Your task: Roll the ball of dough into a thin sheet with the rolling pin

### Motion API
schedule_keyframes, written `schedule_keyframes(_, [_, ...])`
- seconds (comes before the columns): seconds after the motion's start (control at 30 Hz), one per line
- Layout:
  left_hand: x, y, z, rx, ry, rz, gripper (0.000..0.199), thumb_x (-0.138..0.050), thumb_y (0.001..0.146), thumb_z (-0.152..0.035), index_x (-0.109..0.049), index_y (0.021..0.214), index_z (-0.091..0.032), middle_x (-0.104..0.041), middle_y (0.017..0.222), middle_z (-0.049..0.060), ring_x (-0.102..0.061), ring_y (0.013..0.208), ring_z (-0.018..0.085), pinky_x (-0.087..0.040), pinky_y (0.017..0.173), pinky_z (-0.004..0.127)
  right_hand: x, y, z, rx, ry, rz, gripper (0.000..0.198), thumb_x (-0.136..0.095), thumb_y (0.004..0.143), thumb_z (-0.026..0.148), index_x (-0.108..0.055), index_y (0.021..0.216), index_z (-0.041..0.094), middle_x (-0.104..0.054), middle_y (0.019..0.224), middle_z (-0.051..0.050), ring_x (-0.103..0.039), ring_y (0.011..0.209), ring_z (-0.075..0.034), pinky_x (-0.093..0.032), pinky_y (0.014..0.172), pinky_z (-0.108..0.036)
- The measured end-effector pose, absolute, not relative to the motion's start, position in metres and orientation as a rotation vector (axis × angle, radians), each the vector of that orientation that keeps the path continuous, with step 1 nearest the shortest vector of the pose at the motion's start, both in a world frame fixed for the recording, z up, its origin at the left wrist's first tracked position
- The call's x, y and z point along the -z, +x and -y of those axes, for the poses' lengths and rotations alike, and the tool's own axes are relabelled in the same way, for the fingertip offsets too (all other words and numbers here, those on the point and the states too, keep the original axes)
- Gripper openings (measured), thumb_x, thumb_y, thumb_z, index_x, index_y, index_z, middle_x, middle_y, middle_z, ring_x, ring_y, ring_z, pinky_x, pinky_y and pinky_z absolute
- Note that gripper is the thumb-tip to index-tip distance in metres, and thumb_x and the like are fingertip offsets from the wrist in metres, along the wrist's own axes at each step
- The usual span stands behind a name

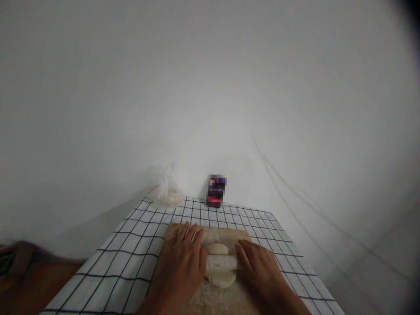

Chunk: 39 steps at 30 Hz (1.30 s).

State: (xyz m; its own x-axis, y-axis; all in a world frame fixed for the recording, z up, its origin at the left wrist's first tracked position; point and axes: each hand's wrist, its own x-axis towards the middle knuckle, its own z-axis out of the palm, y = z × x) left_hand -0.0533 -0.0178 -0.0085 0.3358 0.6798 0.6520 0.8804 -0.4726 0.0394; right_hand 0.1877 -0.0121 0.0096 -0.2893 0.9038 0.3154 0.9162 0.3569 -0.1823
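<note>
A pale rolling pin (221,262) lies crosswise on a piece of flattened, whitish dough (223,279), which shows above and below it. My left hand (185,256) is over the pin's left end, fingers pointing forward and the thumb beside the pin. At the other end, my right hand (257,262) bends its fingers over the pin and hides that tip. Both palms press down from above, so the pin's ends are out of sight. Under everything is a wooden board (210,302) dusted with flour.
A white cloth with dark grid lines (124,258) covers the table. At the back left sits a knotted clear plastic bag (166,190) with something pale inside. A phone-like dark object (215,191), blurred out, leans against the white wall (210,96).
</note>
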Motion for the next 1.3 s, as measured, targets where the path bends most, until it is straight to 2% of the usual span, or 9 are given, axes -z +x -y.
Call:
schedule_keyframes(0.13, [0.014,-0.056,0.02,0.89,-2.271,1.271,0.038,-0.045,0.098,-0.017,-0.058,0.134,-0.013,-0.066,0.138,0.015,-0.056,0.135,0.034,-0.046,0.114,0.06,0.009,0.194,0.035,0.129,-1.455,2.25,0.043,-0.026,0.11,0.028,-0.06,0.084,0.024,-0.07,0.088,-0.006,-0.067,0.08,-0.02,-0.046,0.075,-0.031])
schedule_keyframes(0.33, [0.031,-0.063,0.01,0.933,-2.253,1.124,0.034,-0.043,0.101,-0.017,-0.059,0.131,-0.012,-0.067,0.137,0.016,-0.058,0.133,0.03,-0.05,0.112,0.054,0.014,0.188,0.068,0.326,-1.462,2.262,0.03,-0.041,0.108,0.033,-0.06,0.086,0.025,-0.069,0.08,-0.002,-0.066,0.073,-0.019,-0.043,0.067,-0.03])
schedule_keyframes(0.43, [0.035,-0.065,0.005,0.934,-2.252,1.156,0.035,-0.043,0.104,-0.023,-0.059,0.133,-0.014,-0.067,0.138,0.015,-0.059,0.133,0.03,-0.052,0.11,0.055,-0.009,0.181,0.063,0.338,-1.582,2.204,0.037,-0.042,0.107,0.038,-0.061,0.079,0.024,-0.069,0.076,-0.003,-0.067,0.069,-0.019,-0.038,0.064,-0.031])
schedule_keyframes(0.57, [0.038,-0.067,0.003,0.819,-2.27,1.133,0.04,-0.044,0.102,-0.022,-0.057,0.139,-0.017,-0.063,0.144,0.013,-0.056,0.137,0.031,-0.051,0.11,0.055,-0.045,0.184,0.032,0.271,-1.768,2.229,0.055,-0.033,0.11,0.042,-0.063,0.068,0.022,-0.071,0.068,-0.004,-0.065,0.059,-0.017,-0.026,0.057,-0.034])
schedule_keyframes(0.63, [0.038,-0.066,0.003,0.773,-2.294,1.128,0.042,-0.045,0.099,-0.022,-0.059,0.139,-0.019,-0.063,0.145,0.012,-0.056,0.137,0.032,-0.051,0.109,0.057,-0.051,0.191,0.014,0.204,-1.772,2.321,0.057,-0.033,0.11,0.04,-0.063,0.065,0.021,-0.07,0.065,-0.004,-0.064,0.058,-0.017,-0.024,0.057,-0.034])
schedule_keyframes(0.77, [0.038,-0.056,0.001,0.83,-2.306,1.199,0.043,-0.043,0.099,-0.027,-0.059,0.139,-0.024,-0.064,0.145,0.009,-0.058,0.135,0.032,-0.054,0.105,0.057,-0.033,0.205,-0.005,0.091,-1.615,2.361,0.046,-0.034,0.109,0.036,-0.064,0.077,0.021,-0.071,0.079,-0.003,-0.067,0.074,-0.017,-0.032,0.064,-0.031])
schedule_keyframes(0.93, [0.034,-0.046,0.005,0.88,-2.303,1.272,0.045,-0.044,0.098,-0.029,-0.058,0.14,-0.019,-0.064,0.144,0.009,-0.058,0.135,0.032,-0.054,0.107,0.057,-0.007,0.21,0.007,-0.041,-1.586,2.281,0.047,-0.027,0.11,0.036,-0.062,0.081,0.022,-0.068,0.083,-0.003,-0.066,0.078,-0.018,-0.04,0.071,-0.031])
schedule_keyframes(1.17, [0.031,-0.049,0.009,0.836,-2.311,1.182,0.044,-0.043,0.099,-0.028,-0.058,0.139,-0.018,-0.066,0.141,0.011,-0.062,0.131,0.031,-0.057,0.103,0.055,0.011,0.212,0.042,0.071,-1.488,2.24,0.043,-0.026,0.11,0.028,-0.063,0.088,0.023,-0.07,0.089,-0.007,-0.067,0.083,-0.021,-0.049,0.077,-0.033])
schedule_keyframes(1.3, [0.044,-0.051,0.004,0.869,-2.296,1.156,0.044,-0.041,0.1,-0.025,-0.057,0.14,-0.017,-0.066,0.141,0.013,-0.063,0.13,0.03,-0.057,0.103,0.053,0.016,0.215,0.052,0.193,-1.465,2.239,0.039,-0.031,0.109,0.031,-0.062,0.086,0.025,-0.07,0.085,-0.005,-0.068,0.077,-0.02,-0.049,0.072,-0.031])
